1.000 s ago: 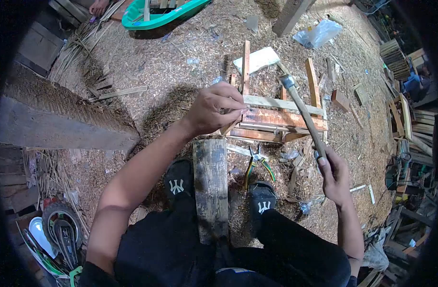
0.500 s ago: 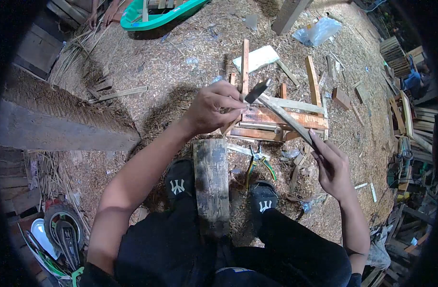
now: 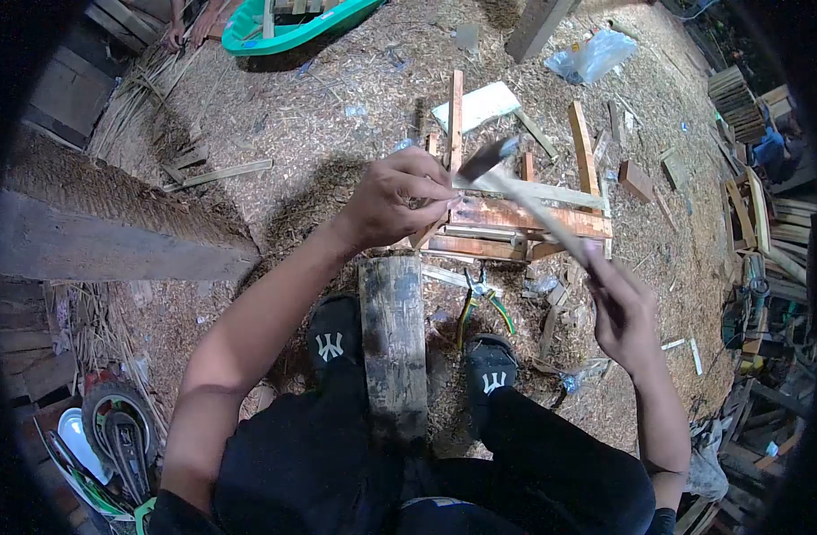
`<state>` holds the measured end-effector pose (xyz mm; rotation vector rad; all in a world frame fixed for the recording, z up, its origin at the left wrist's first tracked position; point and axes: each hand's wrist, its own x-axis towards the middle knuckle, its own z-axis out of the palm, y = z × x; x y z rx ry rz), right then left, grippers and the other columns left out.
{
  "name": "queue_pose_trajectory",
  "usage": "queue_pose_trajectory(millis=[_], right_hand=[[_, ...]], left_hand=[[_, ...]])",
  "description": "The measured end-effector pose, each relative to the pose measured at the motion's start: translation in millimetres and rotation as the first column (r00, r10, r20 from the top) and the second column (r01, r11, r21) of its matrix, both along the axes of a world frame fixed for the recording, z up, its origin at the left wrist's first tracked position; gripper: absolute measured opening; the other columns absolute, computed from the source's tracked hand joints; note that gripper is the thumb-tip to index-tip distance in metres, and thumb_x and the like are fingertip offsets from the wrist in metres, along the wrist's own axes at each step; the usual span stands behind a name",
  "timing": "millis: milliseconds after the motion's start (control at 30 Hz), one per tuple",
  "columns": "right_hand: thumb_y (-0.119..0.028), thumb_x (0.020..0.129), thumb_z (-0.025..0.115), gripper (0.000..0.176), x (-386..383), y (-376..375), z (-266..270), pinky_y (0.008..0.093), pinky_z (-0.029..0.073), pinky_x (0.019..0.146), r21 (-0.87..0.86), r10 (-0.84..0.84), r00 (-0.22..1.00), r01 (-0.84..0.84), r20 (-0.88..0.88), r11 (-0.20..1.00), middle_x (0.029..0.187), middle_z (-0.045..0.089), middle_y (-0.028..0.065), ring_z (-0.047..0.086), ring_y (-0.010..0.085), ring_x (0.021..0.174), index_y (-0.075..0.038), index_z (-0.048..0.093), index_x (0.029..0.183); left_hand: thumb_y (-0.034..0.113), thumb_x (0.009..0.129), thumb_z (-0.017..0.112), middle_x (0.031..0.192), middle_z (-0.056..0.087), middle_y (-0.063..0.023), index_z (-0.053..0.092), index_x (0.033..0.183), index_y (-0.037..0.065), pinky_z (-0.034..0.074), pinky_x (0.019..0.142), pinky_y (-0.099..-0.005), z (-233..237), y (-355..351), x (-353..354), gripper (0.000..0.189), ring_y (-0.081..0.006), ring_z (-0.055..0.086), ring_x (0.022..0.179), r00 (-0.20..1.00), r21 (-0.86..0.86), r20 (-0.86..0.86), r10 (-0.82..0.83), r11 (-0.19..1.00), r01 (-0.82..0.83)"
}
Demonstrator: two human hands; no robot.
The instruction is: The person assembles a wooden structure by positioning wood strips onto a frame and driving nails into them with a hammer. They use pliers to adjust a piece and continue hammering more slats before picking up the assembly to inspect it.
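My right hand (image 3: 619, 303) is closed around the wooden handle of a hammer (image 3: 551, 221), which is a little blurred. The dark hammer head hangs just above the fingertips of my left hand (image 3: 399, 198). Those fingers are pinched together at the left corner of a wooden frame (image 3: 533, 217); anything between them is too small to make out. Reddish-brown boards make up the frame, with upright legs pointing away from me. On the ground just below it lie pliers (image 3: 481, 299) with yellow-green handles.
A weathered wooden block (image 3: 393, 348) runs between my feet. Wood shavings and offcuts cover the ground. Beyond the frame are a white slab (image 3: 477, 105), a plastic bag (image 3: 592, 57) and a green tub (image 3: 297, 37). Another person's hands (image 3: 192, 32) show at the top left.
The hammer head has lifted slightly and shifted right, away from my left fingertips. My left hand keeps its pinch at the same corner.
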<state>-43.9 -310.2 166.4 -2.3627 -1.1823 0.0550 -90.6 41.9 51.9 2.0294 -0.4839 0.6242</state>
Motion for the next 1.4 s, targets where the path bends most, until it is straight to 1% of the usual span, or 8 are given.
queue_pose_trajectory(millis=[33,100,233,300,467,567,767,1400], right_hand=[[0.015,0.079,0.062,0.077,-0.7,0.1,4.0,0.0391,0.048,0.062,-0.155,0.016,1.000,-0.014,0.011,0.988,0.076,0.053,0.0136,0.055,0.0286,0.063,-0.020,0.058,0.148],[0.014,0.080,0.063,0.075,0.7,0.2,4.2,0.0404,0.049,0.063,-0.133,-0.002,0.999,-0.004,-0.045,0.991,0.077,0.053,0.0143,0.057,0.0296,0.064,-0.018,0.058,0.148],[0.014,0.078,0.063,0.080,-2.0,0.3,-2.8,0.0444,0.051,0.066,0.136,-0.017,1.000,0.019,-0.015,0.991,0.078,0.056,0.0146,0.061,0.0330,0.067,-0.023,0.057,0.149],[0.014,0.082,0.063,0.075,-4.3,0.2,6.7,0.0399,0.050,0.063,-0.217,0.002,1.000,-0.005,-0.015,0.976,0.077,0.056,0.0138,0.059,0.0288,0.065,-0.018,0.057,0.149],[0.010,0.091,0.062,0.060,-2.7,-1.8,1.4,0.0362,0.053,0.075,0.003,-0.054,0.985,0.055,-0.166,0.998,0.098,0.069,0.0200,0.069,0.0282,0.082,-0.010,0.056,0.148],[0.014,0.086,0.064,0.070,1.5,-1.7,-5.7,0.0369,0.051,0.065,0.081,0.001,0.996,0.007,-0.088,0.997,0.083,0.064,0.0178,0.062,0.0262,0.068,-0.013,0.055,0.150],[0.012,0.088,0.062,0.065,-2.4,-4.6,-5.8,0.0361,0.052,0.070,-0.015,-0.044,0.988,0.042,-0.149,0.999,0.088,0.067,0.0190,0.065,0.0276,0.074,-0.012,0.057,0.148],[0.011,0.085,0.064,0.073,-0.4,-3.2,-2.6,0.0436,0.050,0.064,-0.101,-0.040,0.993,0.029,-0.111,0.994,0.077,0.056,0.0154,0.056,0.0309,0.063,-0.023,0.057,0.149]], left_hand=[[-0.002,0.076,0.081,0.097,0.073,-0.0054,0.076,0.089,0.007,0.057,0.087,-0.0404,-0.7,0.2,1.1,0.017,-0.0236,0.069,0.095,1.000,0.001,0.002,-0.001,1.000,0.001],[-0.002,0.076,0.082,0.099,0.073,-0.0055,0.075,0.093,0.009,0.058,0.088,-0.0406,-3.6,0.7,3.5,0.021,-0.0235,0.069,0.095,0.995,-0.034,0.096,-0.040,0.999,0.043],[0.004,0.075,0.083,0.094,0.073,-0.0024,0.077,0.087,0.013,0.059,0.082,-0.0359,-8.8,1.0,5.8,0.016,-0.0198,0.070,0.093,0.996,-0.014,0.088,0.003,1.000,-0.002],[0.003,0.076,0.083,0.096,0.073,-0.0024,0.077,0.087,0.013,0.059,0.083,-0.0359,-8.3,1.6,6.4,0.016,-0.0196,0.070,0.094,0.993,-0.033,0.114,-0.019,0.999,0.023],[0.004,0.078,0.083,0.097,0.074,-0.0028,0.077,0.088,0.012,0.059,0.084,-0.0363,-4.3,-0.2,2.3,0.014,-0.0199,0.070,0.095,0.998,-0.014,0.060,0.010,1.000,-0.009],[0.005,0.082,0.080,0.097,0.073,-0.0041,0.078,0.093,0.010,0.058,0.086,-0.0372,0.7,0.9,-1.6,0.012,-0.0214,0.070,0.096,1.000,0.001,0.015,0.008,1.000,-0.008],[-0.001,0.087,0.074,0.103,0.072,-0.0085,0.077,0.101,0.004,0.055,0.096,-0.0393,2.7,2.4,-6.9,0.015,-0.0241,0.069,0.104,0.998,0.036,-0.060,-0.005,0.999,0.007],[0.001,0.088,0.075,0.101,0.071,-0.0051,0.077,0.093,0.006,0.057,0.088,-0.0347,7.4,-0.6,-5.3,0.007,-0.0191,0.070,0.099,0.991,0.024,-0.136,0.013,1.000,-0.010]])
